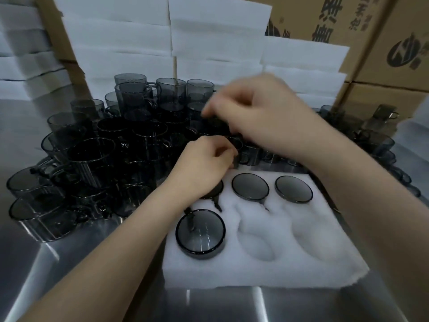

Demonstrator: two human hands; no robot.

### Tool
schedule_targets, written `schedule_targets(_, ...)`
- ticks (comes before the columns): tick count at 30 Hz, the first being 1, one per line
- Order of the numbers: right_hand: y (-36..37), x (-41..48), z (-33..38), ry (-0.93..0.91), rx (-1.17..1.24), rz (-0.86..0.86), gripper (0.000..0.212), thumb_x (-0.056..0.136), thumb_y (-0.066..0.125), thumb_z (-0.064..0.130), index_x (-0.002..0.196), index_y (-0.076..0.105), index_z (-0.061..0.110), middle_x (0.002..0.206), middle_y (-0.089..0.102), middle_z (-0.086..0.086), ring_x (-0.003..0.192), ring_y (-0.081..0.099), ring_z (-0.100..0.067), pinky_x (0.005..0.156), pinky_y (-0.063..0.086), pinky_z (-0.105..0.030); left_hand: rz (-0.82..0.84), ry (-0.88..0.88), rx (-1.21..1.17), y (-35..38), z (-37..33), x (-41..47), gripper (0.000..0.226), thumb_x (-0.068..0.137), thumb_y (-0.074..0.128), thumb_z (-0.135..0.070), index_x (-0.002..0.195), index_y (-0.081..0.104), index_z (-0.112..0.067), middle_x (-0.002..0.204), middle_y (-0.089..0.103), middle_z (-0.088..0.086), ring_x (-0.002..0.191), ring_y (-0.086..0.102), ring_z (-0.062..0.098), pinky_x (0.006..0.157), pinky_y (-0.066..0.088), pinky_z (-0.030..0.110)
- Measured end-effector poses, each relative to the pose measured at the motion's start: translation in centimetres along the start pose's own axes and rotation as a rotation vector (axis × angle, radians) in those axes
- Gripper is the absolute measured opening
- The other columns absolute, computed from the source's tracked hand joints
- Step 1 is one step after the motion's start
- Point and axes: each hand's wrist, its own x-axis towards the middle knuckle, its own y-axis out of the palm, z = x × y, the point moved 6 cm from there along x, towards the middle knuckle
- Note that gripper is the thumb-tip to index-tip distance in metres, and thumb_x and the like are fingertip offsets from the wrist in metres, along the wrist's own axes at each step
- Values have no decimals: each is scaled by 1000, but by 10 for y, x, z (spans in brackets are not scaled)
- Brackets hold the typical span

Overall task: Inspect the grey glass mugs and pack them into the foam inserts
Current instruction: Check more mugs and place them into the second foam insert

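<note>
A white foam insert (262,270) lies on the steel table in front of me. Several grey glass mugs sit upside down in its pockets, one at the front left (200,233) and others in the back row (250,186). Two front pockets (257,240) hold nothing. Behind the insert both hands work on a dark grey mug (222,132), blurred. My right hand (262,112) grips it from above, fingers curled. My left hand (204,162) pinches its lower part at the near side.
A dense pile of loose grey mugs (92,159) fills the table's left and back, with more mugs at the right (371,140). Stacks of white foam inserts (162,43) stand behind. Cardboard boxes (383,43) rise at the back right. The steel table (92,287) shows in front.
</note>
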Motion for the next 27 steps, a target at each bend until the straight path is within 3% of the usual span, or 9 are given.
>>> schedule_targets(2, -3, 31, -17, 38, -126, -105, 26, 94, 52, 24, 113, 68, 24, 93, 61, 12, 78, 52, 0, 69, 38, -14, 44, -18, 152, 6, 2, -1, 19, 92, 51, -21, 89, 70, -27, 79, 70, -5, 75, 64, 12, 72, 53, 32)
schedule_targets(4, 13, 61, -39, 106, -224, -18, 43, 93, 51, 21, 136, 51, 27, 128, 47, 1, 109, 50, -12, 92, 37, -18, 101, -10, 293, 11, 2, -4, 20, 93, 49, -26, 93, 68, -26, 81, 68, -6, 77, 63, 18, 73, 54, 38)
schedule_targets(7, 36, 92, -69, 246, -309, 87, 55, 91, 49, 21, 144, 38, 29, 143, 33, -12, 127, 42, -31, 106, 38, -37, 118, 14, 371, 13, -2, -5, 20, 94, 47, -28, 93, 66, -23, 79, 65, -2, 77, 62, 25, 73, 54, 41)
schedule_targets(13, 45, 107, -87, 279, -330, -34, 14, 92, 51, 21, 105, 57, 24, 119, 59, -4, 112, 53, -26, 97, 45, -40, 101, 69, 459, 12, -10, -9, 23, 97, 44, -29, 95, 64, -18, 77, 62, 0, 74, 61, 27, 70, 53, 42)
schedule_targets(18, 28, 88, -86, 242, -207, -202, 14, 92, 63, 25, 100, 68, 15, 108, 67, -3, 104, 58, -20, 81, 41, -24, 104, 135, 568, 12, -19, -9, 25, 98, 39, -32, 99, 62, -22, 84, 64, -2, 80, 61, 27, 71, 51, 39)
schedule_targets(23, 11, 50, -87, 340, 247, -305, 10, 83, 73, 20, 78, 66, 16, 71, 63, 4, 75, 62, -14, 70, 48, -28, 208, 3, 519, 15, -20, -11, 31, 97, 38, -49, 96, 62, -29, 84, 63, -6, 76, 59, 20, 60, 39, 32)
schedule_targets(25, 10, 34, -84, 365, 415, -285, 13, 83, 74, 16, 74, 65, 15, 66, 64, 3, 61, 59, -12, 63, 50, -28, 203, -5, 613, 25, -22, -18, 37, 98, 32, -50, 100, 58, -23, 96, 63, -3, 85, 58, 25, 66, 34, 34)
schedule_targets(27, 9, 21, -83, 381, 557, -269, 10, 82, 75, 14, 80, 65, 13, 66, 65, 3, 57, 58, -11, 63, 55, -27, 116, 94, 774, 36, -27, -27, 31, 99, 28, -44, 93, 44, -17, 106, 61, 4, 97, 55, 31, 79, 35, 38)
